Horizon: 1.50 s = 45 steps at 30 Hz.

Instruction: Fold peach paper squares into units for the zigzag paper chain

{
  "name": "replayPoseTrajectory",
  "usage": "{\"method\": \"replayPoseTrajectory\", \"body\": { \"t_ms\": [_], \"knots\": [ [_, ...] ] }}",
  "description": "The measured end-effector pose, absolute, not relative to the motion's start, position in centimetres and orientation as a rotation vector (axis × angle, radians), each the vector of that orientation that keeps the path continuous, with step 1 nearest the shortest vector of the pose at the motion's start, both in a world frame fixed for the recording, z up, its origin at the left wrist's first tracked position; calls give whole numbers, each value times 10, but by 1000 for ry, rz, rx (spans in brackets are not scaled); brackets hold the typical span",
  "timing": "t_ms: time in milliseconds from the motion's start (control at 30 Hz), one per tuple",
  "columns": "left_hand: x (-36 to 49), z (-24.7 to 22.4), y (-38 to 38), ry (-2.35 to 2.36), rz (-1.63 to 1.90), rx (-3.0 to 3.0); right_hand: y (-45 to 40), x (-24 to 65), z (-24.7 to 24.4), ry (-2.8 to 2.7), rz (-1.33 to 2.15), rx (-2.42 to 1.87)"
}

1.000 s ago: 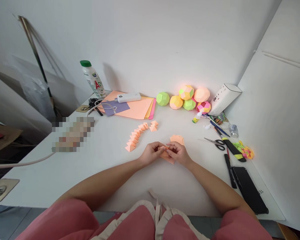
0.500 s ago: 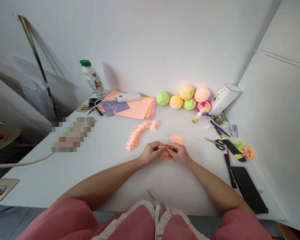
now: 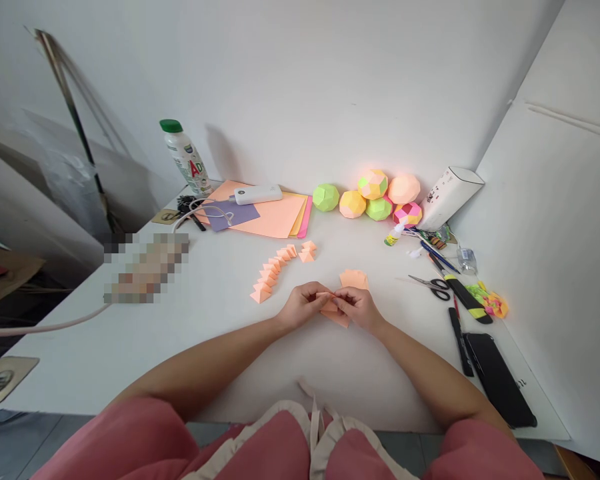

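Note:
Between my two hands is a piece of peach paper (image 3: pixel 337 317), its lower part spread below my fingers. My left hand (image 3: pixel 303 306) pinches the paper's left side between thumb and fingers. From the right, my right hand (image 3: pixel 359 306) pinches it near the upper middle, the fingertips of both hands close together. My fingers hide most of the fold. Just beyond my right hand lies a small stack of peach paper pieces (image 3: pixel 354 278). Folded peach paper units (image 3: pixel 270 270) stand in a curved row to the upper left, with a few more folded units (image 3: pixel 307 251) beside them.
Several paper balls (image 3: pixel 353 204) sit against the wall. Scissors (image 3: pixel 433 285), a utility knife (image 3: pixel 463 293), a glue bottle (image 3: pixel 394 234) and a black phone (image 3: pixel 500 380) lie to the right. Paper sheets (image 3: pixel 275 217) with a power bank (image 3: pixel 258 194) and a white bottle (image 3: pixel 187 160) are back left.

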<state>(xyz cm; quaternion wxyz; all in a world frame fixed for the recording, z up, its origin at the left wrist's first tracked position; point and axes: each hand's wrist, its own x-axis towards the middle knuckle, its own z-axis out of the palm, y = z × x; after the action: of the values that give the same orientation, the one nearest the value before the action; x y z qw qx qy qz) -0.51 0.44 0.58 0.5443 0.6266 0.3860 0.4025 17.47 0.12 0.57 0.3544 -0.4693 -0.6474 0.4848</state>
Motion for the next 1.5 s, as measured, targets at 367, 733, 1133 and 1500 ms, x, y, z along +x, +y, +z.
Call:
{"method": "replayPoseTrajectory", "body": {
  "t_ms": [367,733,1133,1500],
  "knots": [
    [-6,2,6,892,970,1522,1,175,6,-1645,1281,-1199],
    [-7,4,5,880,968,1505,2,175,5,-1576,1332,-1202],
    [-5,3,4,938,890,1421,0,173,7,-1706,1190,-1189],
    [-5,1,5,859,927,1424,1,174,6,-1652,1216,-1183]
  ]
}}
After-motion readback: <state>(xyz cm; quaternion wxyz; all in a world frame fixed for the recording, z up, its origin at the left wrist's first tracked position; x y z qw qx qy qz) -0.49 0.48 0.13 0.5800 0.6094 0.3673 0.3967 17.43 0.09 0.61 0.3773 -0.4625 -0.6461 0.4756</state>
